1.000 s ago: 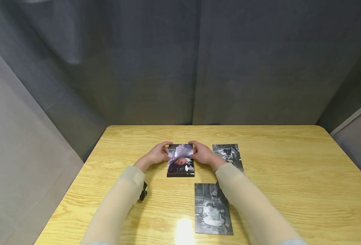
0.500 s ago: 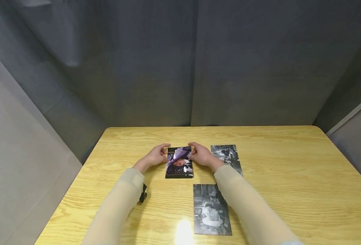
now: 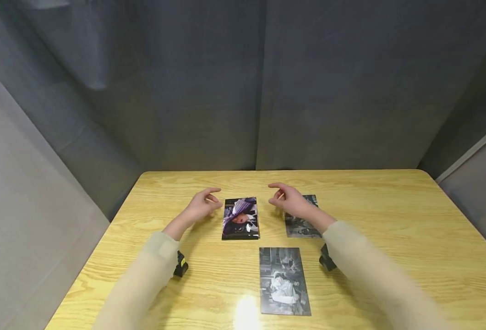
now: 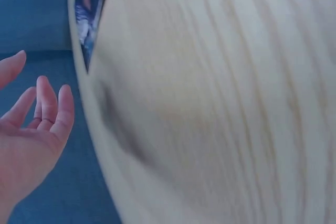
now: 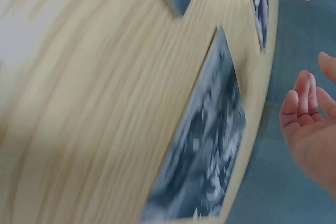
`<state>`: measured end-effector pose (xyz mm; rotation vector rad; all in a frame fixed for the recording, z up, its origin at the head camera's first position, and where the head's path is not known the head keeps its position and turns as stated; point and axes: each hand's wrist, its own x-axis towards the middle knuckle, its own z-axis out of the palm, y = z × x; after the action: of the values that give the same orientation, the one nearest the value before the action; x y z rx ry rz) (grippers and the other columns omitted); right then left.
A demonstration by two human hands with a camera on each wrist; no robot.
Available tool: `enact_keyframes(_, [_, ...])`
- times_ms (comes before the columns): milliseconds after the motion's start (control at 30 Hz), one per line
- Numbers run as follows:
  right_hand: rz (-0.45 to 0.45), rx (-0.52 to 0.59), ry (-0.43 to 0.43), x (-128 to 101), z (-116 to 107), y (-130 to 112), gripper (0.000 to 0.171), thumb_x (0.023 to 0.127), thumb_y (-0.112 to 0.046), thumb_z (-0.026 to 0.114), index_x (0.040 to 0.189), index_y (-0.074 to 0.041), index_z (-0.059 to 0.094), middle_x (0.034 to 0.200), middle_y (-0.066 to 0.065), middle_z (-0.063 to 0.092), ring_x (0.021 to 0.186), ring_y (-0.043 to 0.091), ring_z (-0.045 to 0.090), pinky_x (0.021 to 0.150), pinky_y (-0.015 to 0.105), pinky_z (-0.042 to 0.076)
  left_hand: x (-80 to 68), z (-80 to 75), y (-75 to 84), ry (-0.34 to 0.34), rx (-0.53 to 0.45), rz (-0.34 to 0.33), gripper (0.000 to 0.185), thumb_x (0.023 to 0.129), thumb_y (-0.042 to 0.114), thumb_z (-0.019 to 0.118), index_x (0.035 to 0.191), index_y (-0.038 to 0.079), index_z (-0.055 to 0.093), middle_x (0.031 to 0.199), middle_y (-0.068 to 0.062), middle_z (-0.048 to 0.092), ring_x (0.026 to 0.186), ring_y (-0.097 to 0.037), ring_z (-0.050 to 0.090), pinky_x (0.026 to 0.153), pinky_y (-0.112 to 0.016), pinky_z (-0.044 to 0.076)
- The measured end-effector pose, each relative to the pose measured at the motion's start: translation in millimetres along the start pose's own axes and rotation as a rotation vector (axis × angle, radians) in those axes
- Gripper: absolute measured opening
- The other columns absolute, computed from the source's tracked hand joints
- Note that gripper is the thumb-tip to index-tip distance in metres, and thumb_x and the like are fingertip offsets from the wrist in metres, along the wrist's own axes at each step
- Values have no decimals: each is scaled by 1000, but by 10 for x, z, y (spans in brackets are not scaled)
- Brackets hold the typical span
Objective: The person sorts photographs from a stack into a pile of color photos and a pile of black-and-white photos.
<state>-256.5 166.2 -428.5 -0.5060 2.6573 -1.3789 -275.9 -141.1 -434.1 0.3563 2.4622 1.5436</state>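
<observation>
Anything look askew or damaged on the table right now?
Slightly: in the head view, the colour picture doesn't look quite flush at its lower right corner, as if two layers there don't line up. I see no spill or damage.

- My left arm and right arm reach forward, slanting inward, pale sleeves ending short of my bare wrists.
- My left hand is relaxed, index finger and thumb parted.
- My right hand mirrors it, well apart, its other fingers loosely bent.
- Both palms turn inward, facing each other.
</observation>
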Motion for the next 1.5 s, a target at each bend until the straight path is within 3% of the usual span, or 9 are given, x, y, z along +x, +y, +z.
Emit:
enact_keyframes(200, [-85, 27, -36, -368, -251, -41, 52, 95, -7, 63, 139, 8, 42, 90, 10, 58, 70, 19, 49, 60, 28, 41, -183, 9, 162, 11, 58, 59, 52, 92, 8, 67, 140, 0, 48, 97, -11, 59, 81, -28, 58, 64, -31, 46])
enact_keyframes(467, [-100, 46, -59, -864, -474, -98, 54, 92, -7, 66, 139, 7, 43, 92, 8, 56, 72, 20, 48, 61, 26, 42, -451, 236, 355, -8, 82, 155, 50, 89, 7, 70, 135, -2, 51, 94, -9, 61, 85, -22, 58, 66, -28, 45])
enact_keyframes(667, [-71, 21, -68, -1167, -489, -49, 58, 90, -9, 69, 139, 5, 42, 93, 7, 56, 77, 20, 55, 61, 26, 46, -671, 453, 408, -88, 25, 166, 54, 88, 6, 71, 136, -3, 48, 97, -12, 61, 84, -18, 56, 77, -30, 48])
enact_keyframes(800, [-64, 14, -82, -1322, -409, 6, 59, 90, -10, 69, 140, 6, 41, 93, 6, 56, 77, 16, 56, 62, 25, 48, -792, 586, 417, -142, -8, 190, 55, 87, 4, 72, 135, -7, 48, 97, -14, 61, 81, -15, 58, 76, -29, 51])
enact_keyframes(1100, [-34, 58, -160, -1521, -198, 98, 67, 89, -15, 70, 143, 6, 36, 93, 5, 56, 73, 13, 55, 60, 25, 49, -917, 794, 320, -209, 13, 155, 61, 84, 4, 75, 137, -4, 47, 96, -12, 61, 79, -14, 59, 78, -26, 51])
enact_keyframes(1267, [-60, 68, -175, -1550, -101, 209, 70, 86, -14, 73, 141, 9, 36, 89, 4, 58, 70, 9, 54, 63, 24, 48, -942, 900, 226, -260, 51, 125, 64, 82, 6, 78, 138, 0, 47, 93, -8, 61, 76, -14, 61, 71, -25, 51])
enact_keyframes(1500, [-81, -10, -175, -1509, -29, 252, 70, 86, -20, 74, 140, 7, 39, 85, -3, 58, 63, 5, 49, 57, 23, 44, -905, 1000, 164, -256, 133, 115, 69, 79, 9, 81, 138, 1, 48, 87, -3, 61, 68, -9, 57, 62, -23, 48])
